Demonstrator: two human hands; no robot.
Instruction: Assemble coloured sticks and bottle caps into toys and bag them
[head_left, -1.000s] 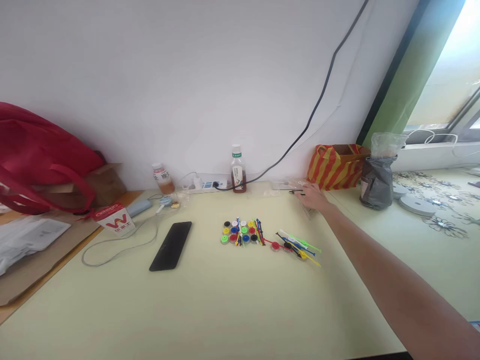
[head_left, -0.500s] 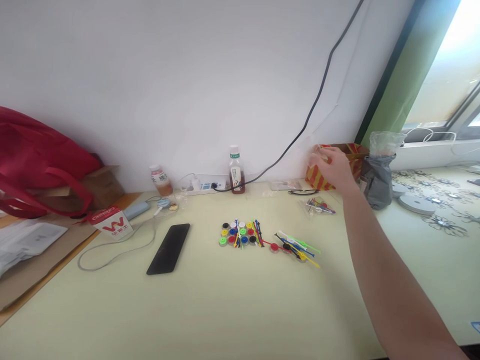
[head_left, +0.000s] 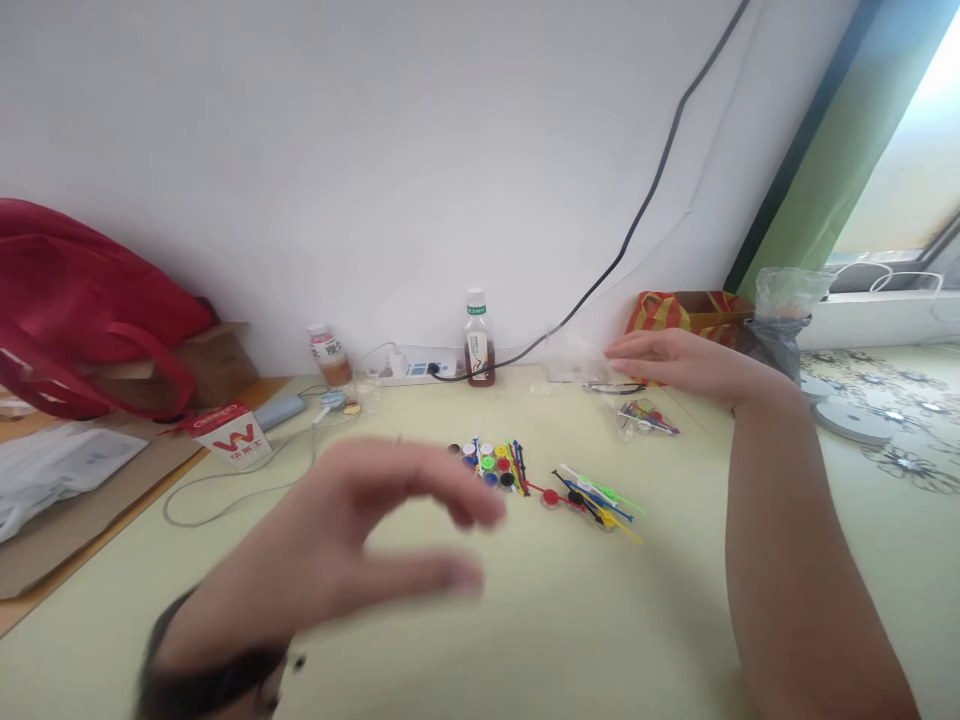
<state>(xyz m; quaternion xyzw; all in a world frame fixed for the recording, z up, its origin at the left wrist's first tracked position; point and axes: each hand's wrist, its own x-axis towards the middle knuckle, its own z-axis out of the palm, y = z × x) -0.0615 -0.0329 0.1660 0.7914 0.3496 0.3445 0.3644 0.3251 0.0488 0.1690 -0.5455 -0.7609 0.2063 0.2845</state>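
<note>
My left hand (head_left: 375,540) is raised in front of the table, blurred, with thumb and fingers apart and nothing between them. It hides part of a neat cluster of coloured round discs and thin arrow-shaped sticks (head_left: 495,466). Fingers stretched out to the left, my right hand (head_left: 675,362) is over the back right, in front of the red and yellow striped bag (head_left: 660,308). I see nothing in it. Below it lies a clear packet of coloured sticks (head_left: 646,417). Between the hands is a loose pile of coloured arrow pieces with round bases (head_left: 600,500).
A brown-liquid bottle (head_left: 478,345) stands by a power strip (head_left: 431,362) along the wall. At left are a pink-capped bottle (head_left: 330,355), a red-and-white box (head_left: 229,437), a looped cable and a red bag (head_left: 90,300). Grey discs (head_left: 851,420) lie at right.
My left hand has come into view, covering the black phone's place. My right hand has lowered from the striped bag's rim, and its fingers have straightened. The view has shifted slightly.
</note>
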